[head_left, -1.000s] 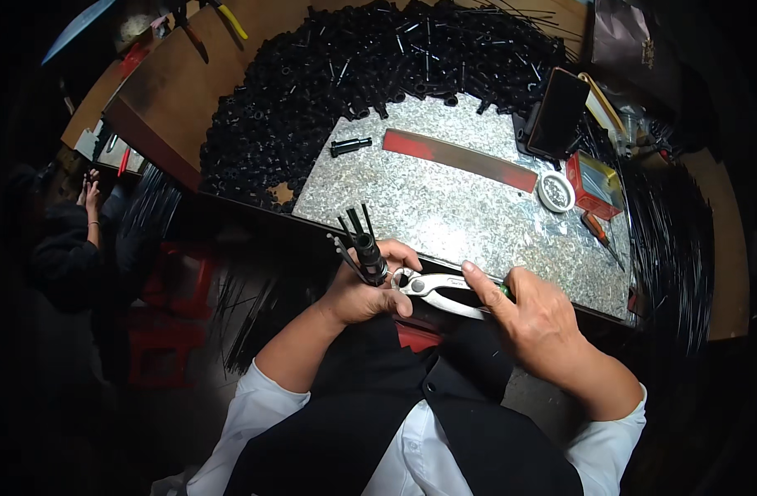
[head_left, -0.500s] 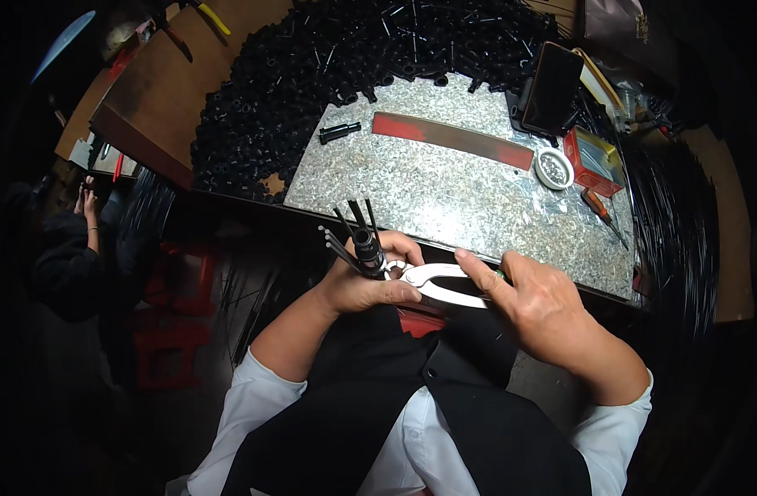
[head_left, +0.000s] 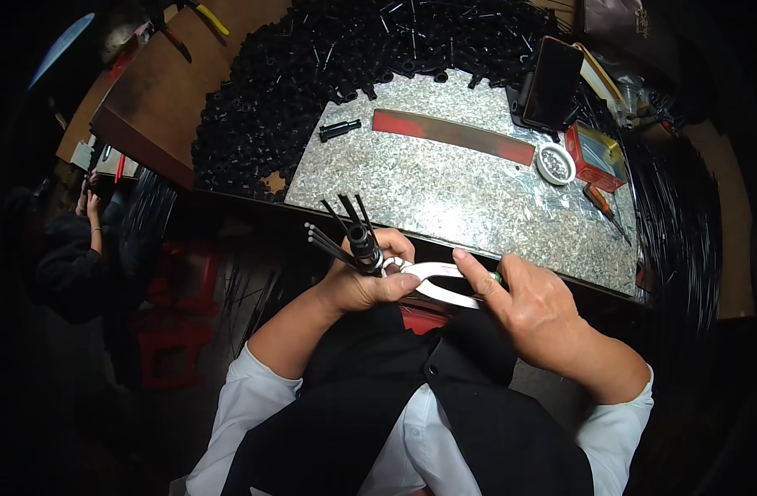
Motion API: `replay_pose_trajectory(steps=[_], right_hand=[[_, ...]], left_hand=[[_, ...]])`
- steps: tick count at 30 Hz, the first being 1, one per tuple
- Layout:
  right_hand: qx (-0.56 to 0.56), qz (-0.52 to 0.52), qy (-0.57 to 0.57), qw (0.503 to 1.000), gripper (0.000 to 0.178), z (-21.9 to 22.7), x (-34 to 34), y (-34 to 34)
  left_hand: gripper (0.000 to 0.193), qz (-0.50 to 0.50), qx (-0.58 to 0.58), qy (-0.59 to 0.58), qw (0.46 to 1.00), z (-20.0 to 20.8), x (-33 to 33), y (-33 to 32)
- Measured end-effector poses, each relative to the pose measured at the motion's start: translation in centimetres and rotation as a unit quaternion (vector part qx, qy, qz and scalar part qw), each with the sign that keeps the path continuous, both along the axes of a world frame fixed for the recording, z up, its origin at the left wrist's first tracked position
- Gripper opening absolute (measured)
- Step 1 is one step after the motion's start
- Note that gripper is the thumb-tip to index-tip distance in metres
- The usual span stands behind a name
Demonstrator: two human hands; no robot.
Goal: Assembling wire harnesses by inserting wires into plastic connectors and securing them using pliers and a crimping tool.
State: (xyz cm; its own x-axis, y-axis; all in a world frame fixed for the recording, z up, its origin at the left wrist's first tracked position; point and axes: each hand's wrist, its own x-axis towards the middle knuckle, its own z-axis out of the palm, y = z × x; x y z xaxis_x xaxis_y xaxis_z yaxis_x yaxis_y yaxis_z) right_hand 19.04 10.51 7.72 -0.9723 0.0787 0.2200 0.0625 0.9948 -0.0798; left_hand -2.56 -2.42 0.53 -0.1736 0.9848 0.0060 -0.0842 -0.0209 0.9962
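My left hand (head_left: 352, 288) is closed around a black tubular fitting (head_left: 362, 241) held upright in front of the table edge. Several thin black rods (head_left: 333, 240) fan up and out from around it. The silver pincers (head_left: 432, 270) have their jaws at the fitting's right side, close to my left thumb, which rests by the pivot. My right hand (head_left: 537, 302) grips the handles, with its index finger stretched along the upper one. The handle ends are hidden in my palm. What lies between the jaws is too small to make out.
On the speckled tabletop (head_left: 445, 198) lie a black tube piece (head_left: 340, 130), a red-brown strip (head_left: 453, 136), a white bowl (head_left: 555, 164) of small metal bits, a red box (head_left: 595, 157) and a screwdriver (head_left: 607, 212). A heap of black parts (head_left: 263, 99) rises behind. A co-worker (head_left: 73, 248) sits far left.
My left hand, the fitting and its rods have shifted slightly left, and the pincers' jaws with them. The right hand stays nearly in place. At far left, the co-worker's hands have moved.
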Motion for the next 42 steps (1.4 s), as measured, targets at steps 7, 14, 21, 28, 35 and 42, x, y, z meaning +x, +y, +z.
replay_pose_trajectory(steps=[7,14,21,28,35,42], right_hand=[[0.009,-0.019,0.013,1.000,0.062,-0.4,-0.4,0.0],[0.017,-0.019,0.020,0.999,0.061,0.1,-0.2,0.0],[0.047,-0.005,0.029,0.998,0.062,0.4,-0.1,-0.4],[0.071,0.001,0.015,0.997,0.062,0.1,-0.1,-0.8],[-0.083,-0.017,-0.066,0.994,0.060,0.8,-0.1,1.1],[-0.142,-0.079,-0.032,0.986,0.065,-3.7,-2.2,6.1]], left_hand=[[0.029,0.129,0.074,-0.047,0.988,-0.4,1.3,0.2],[0.048,0.139,0.115,0.014,0.984,-1.0,0.5,0.0],[0.035,0.146,0.122,0.063,0.980,-0.8,1.2,-0.2],[0.023,0.084,0.074,0.061,0.992,0.1,0.6,-0.9],[0.036,0.031,0.047,0.087,0.995,0.5,0.7,-0.6],[0.028,0.183,0.198,-0.027,0.963,-0.9,-1.2,0.0]])
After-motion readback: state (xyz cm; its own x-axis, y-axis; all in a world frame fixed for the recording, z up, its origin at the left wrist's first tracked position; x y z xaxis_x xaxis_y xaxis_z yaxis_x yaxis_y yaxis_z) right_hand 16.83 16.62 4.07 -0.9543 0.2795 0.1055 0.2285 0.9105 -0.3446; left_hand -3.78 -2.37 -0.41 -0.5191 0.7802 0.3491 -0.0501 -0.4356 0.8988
